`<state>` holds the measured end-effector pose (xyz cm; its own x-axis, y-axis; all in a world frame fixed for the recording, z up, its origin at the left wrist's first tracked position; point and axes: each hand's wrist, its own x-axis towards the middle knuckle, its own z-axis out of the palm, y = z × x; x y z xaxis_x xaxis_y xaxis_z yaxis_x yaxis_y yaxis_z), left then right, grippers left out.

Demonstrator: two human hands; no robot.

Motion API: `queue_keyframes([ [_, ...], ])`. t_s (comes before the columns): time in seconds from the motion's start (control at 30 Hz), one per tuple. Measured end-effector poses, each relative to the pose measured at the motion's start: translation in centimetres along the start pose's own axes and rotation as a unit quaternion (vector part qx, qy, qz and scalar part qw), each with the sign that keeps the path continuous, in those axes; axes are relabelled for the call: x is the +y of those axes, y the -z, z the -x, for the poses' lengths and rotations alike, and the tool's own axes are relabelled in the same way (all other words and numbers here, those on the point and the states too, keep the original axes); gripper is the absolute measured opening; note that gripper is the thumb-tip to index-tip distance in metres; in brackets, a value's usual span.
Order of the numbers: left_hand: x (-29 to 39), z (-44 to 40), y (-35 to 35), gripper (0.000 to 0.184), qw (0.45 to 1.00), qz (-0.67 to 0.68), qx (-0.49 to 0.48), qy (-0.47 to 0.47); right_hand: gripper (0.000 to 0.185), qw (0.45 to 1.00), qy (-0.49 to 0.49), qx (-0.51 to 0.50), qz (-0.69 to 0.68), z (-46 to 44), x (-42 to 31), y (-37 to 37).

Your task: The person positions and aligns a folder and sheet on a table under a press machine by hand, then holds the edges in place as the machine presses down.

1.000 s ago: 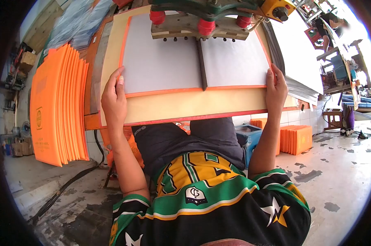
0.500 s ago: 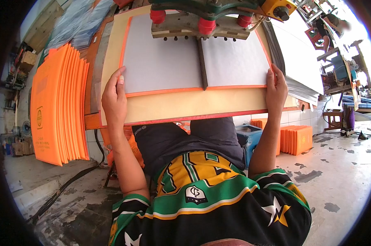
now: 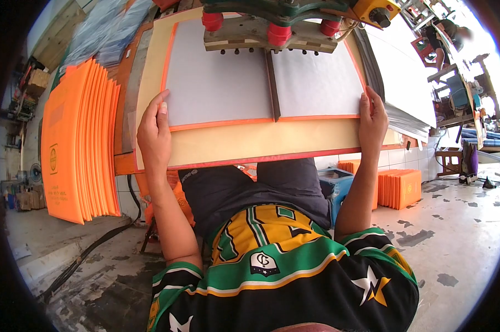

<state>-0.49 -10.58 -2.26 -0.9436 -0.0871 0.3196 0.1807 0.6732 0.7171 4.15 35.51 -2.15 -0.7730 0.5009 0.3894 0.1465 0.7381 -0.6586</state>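
Note:
An orange-edged folder point(image 3: 222, 83) lies spread open, its pale grey inner sides facing up and a dark strip point(image 3: 274, 91) running along its middle. My left hand point(image 3: 155, 130) grips its left edge near the front corner, thumb on top. At the opposite edge, my right hand point(image 3: 373, 119) pinches the right front corner between thumb and fingers. Beneath the folder is a cream board point(image 3: 261, 141) with a red front edge. Over the folder's far part hangs a machine head point(image 3: 269, 37) with red cylindrical pads, hiding the back edge.
A stack of orange folders point(image 3: 78, 144) stands on the left, beside clear plastic sleeves point(image 3: 103, 39). More orange folders point(image 3: 399, 188) sit on the floor at right, near a blue crate point(image 3: 338, 185). A yellow control box point(image 3: 376, 12) is at upper right. Another person point(image 3: 440, 41) sits farther back.

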Motion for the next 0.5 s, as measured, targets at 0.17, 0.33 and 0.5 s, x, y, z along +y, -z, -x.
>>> queue_keyframes([
  [0.17,-0.08,-0.01,-0.04,0.038,1.000,0.001,0.001,0.000,0.041,1.000,0.002,0.000,0.000,0.04,-0.25,0.14],
  [0.33,0.30,0.03,-0.08,0.038,1.000,0.003,0.010,-0.005,0.041,1.000,-0.001,-0.002,-0.006,-0.01,-0.08,0.08],
  [0.5,0.10,-0.01,-0.11,0.038,1.000,0.001,0.011,-0.010,0.041,1.000,-0.002,-0.001,-0.010,-0.01,-0.11,0.03],
])
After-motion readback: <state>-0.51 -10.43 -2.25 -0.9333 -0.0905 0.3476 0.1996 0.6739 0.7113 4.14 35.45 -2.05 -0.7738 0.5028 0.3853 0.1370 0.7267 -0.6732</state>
